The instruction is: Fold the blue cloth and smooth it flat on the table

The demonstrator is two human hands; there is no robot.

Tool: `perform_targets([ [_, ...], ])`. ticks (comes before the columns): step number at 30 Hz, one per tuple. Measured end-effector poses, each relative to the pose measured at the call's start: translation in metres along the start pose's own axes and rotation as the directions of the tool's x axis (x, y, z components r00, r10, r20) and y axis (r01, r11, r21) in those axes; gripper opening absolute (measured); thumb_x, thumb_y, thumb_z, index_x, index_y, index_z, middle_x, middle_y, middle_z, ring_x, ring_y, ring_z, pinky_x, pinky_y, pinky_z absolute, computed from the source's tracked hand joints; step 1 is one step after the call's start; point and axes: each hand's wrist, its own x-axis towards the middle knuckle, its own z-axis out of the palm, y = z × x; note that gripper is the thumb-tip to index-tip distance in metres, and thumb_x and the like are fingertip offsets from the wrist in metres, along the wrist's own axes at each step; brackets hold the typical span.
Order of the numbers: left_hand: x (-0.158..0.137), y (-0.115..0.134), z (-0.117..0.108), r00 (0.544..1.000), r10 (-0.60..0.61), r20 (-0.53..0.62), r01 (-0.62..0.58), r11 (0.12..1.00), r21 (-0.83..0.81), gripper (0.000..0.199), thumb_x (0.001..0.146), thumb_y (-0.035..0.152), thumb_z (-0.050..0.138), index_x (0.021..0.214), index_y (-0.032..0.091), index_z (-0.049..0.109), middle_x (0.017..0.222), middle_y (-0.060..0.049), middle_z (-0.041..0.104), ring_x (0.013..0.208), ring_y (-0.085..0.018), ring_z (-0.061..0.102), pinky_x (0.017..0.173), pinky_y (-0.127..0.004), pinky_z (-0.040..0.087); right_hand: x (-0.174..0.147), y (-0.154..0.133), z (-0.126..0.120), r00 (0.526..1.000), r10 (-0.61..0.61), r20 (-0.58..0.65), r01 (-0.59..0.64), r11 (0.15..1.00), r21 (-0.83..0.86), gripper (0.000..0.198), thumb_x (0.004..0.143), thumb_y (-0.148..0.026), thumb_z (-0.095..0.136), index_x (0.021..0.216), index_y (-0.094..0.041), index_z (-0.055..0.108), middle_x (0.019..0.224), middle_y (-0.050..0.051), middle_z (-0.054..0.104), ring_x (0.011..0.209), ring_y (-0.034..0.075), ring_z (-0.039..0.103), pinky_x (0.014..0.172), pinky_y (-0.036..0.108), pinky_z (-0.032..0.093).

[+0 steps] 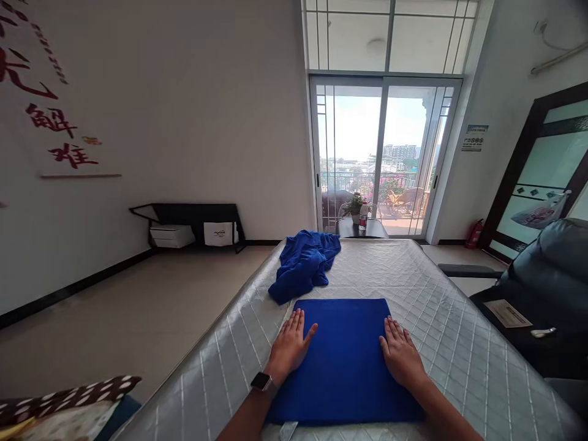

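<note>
A blue cloth (342, 361) lies flat in a neat rectangle on the quilted silvery mattress (459, 343), a small pale tag at its near left edge. My left hand (293, 344), with a dark watch on the wrist, rests palm down on the cloth's left edge, fingers stretched out and thumb apart. On the right edge my right hand (400, 352) lies in the same way, its fingers straight. Beyond the flat cloth, a crumpled blue cloth (304, 263) sits in a loose heap toward the mattress's far left corner.
Past the far end of the mattress stands a small dark table (349, 230) with a plant and a bottle (363, 217). A dark armchair (551, 288) is at the right. Patterned fabric (68, 401) lies at the lower left. A black rack (197, 214) stands along the wall.
</note>
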Motion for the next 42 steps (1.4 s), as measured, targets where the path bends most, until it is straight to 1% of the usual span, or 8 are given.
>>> perform_targets([
  [6,-0.004,0.032,-0.031,0.993,0.018,-0.119,-0.008,0.996,0.084,0.087,0.095,0.069,0.015,0.147,0.003,0.038,0.154,-0.020,0.035,0.144,-0.030,0.031,0.117,-0.047,0.029,0.001,-0.002,-0.002,1.000,0.022,0.008,-0.022,1.000,-0.004,0.063,0.099,-0.040,0.013,0.154,-0.009,0.016,0.162,0.007,0.012,0.149,0.019,0.009,0.121,0.040,0.007],
  [9,-0.010,0.086,-0.037,0.975,0.224,0.005,-0.224,0.975,0.001,0.081,0.098,0.064,0.015,0.149,0.005,0.037,0.156,-0.017,0.034,0.145,-0.027,0.030,0.117,-0.043,0.030,0.001,-0.002,-0.001,1.000,0.021,-0.004,-0.021,1.000,0.004,0.063,0.099,-0.039,0.014,0.154,-0.009,0.017,0.161,0.007,0.014,0.149,0.019,0.010,0.121,0.040,0.008],
  [12,-0.015,0.153,-0.027,0.905,0.424,0.030,-0.418,0.901,-0.116,0.071,0.101,0.056,0.015,0.151,0.010,0.034,0.157,-0.012,0.033,0.147,-0.022,0.024,0.119,-0.040,0.027,0.000,0.001,0.001,1.000,0.000,-0.022,-0.001,1.000,-0.010,0.063,0.099,-0.037,0.018,0.154,-0.007,0.018,0.161,0.010,0.016,0.149,0.021,0.011,0.121,0.042,0.010],
  [17,-0.012,0.210,-0.002,0.881,0.473,0.010,-0.455,0.852,-0.258,0.067,0.102,0.052,0.012,0.153,0.012,0.028,0.159,-0.011,0.030,0.148,-0.022,0.019,0.121,-0.043,0.024,-0.002,0.007,0.006,0.997,-0.071,-0.024,0.069,0.996,-0.059,0.060,0.094,-0.024,0.025,0.153,-0.011,0.025,0.161,0.008,0.013,0.149,0.023,0.010,0.121,0.043,0.010],
  [21,-0.013,0.179,-0.005,0.909,0.408,0.083,-0.379,0.894,-0.237,0.069,0.102,0.053,0.011,0.153,0.010,0.029,0.159,-0.012,0.029,0.148,-0.023,0.019,0.121,-0.043,0.022,0.000,0.005,0.004,0.998,-0.050,-0.036,0.049,0.998,-0.028,0.061,0.098,-0.033,0.020,0.154,-0.009,0.022,0.161,0.009,0.015,0.149,0.023,0.012,0.121,0.044,0.010],
  [26,-0.025,0.092,-0.020,0.953,0.252,0.167,-0.235,0.965,-0.116,0.074,0.100,0.060,0.013,0.153,0.011,0.028,0.159,-0.011,0.026,0.148,-0.023,0.020,0.121,-0.043,0.022,0.000,0.001,0.001,1.000,0.000,-0.021,-0.001,1.000,-0.015,0.063,0.098,-0.036,0.016,0.154,-0.008,0.016,0.161,0.009,0.015,0.149,0.020,0.011,0.121,0.042,0.008],
  [31,-0.040,0.022,-0.015,0.989,0.086,0.117,-0.083,0.996,-0.026,0.078,0.099,0.064,0.015,0.153,0.010,0.027,0.159,-0.012,0.026,0.148,-0.024,0.022,0.121,-0.044,0.021,0.001,0.002,0.005,1.000,0.002,-0.030,-0.002,1.000,-0.006,0.063,0.098,-0.037,0.015,0.154,-0.008,0.016,0.161,0.007,0.013,0.149,0.020,0.011,0.121,0.042,0.007],
  [42,-0.044,0.013,-0.018,0.996,0.074,0.056,-0.073,0.997,-0.022,0.074,0.099,0.059,0.018,0.152,0.010,0.031,0.158,-0.013,0.030,0.147,-0.025,0.024,0.120,-0.045,0.024,0.000,0.001,0.003,0.998,-0.012,-0.062,0.011,1.000,-0.022,0.063,0.098,-0.037,0.016,0.153,-0.007,0.023,0.160,0.010,0.019,0.149,0.021,0.014,0.121,0.043,0.011],
])
